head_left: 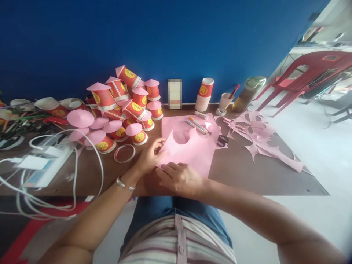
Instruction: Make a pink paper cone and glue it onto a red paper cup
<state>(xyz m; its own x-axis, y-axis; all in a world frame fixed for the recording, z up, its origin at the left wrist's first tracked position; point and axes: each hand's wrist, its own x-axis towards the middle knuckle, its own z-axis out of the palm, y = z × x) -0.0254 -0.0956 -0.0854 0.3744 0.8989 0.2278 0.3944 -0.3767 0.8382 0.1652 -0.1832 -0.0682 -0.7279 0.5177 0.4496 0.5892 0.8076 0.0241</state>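
Observation:
A sheet of pink paper [195, 156] with a rounded cut-out along its far edge lies in front of me on the brown table, over more pink paper. My left hand [152, 154] pinches its left edge, with the thumb and fingers closed at the border. Near the lower left corner, my right hand [180, 179] has its fingers curled over the same sheet. Just beyond the cut-out are markers [196, 125] and a glue stick [201, 115]. Black-handled scissors [222, 140] rest at the paper's right side.
Red paper cups with pink cone tops [139, 106] are piled at the left. A power strip [49, 165] with white cables and a tape ring [124, 153] lie nearer. Pink scraps [255, 128], stacked cups [205, 91], a tape roll [221, 112] and a bottle [247, 93] stand right.

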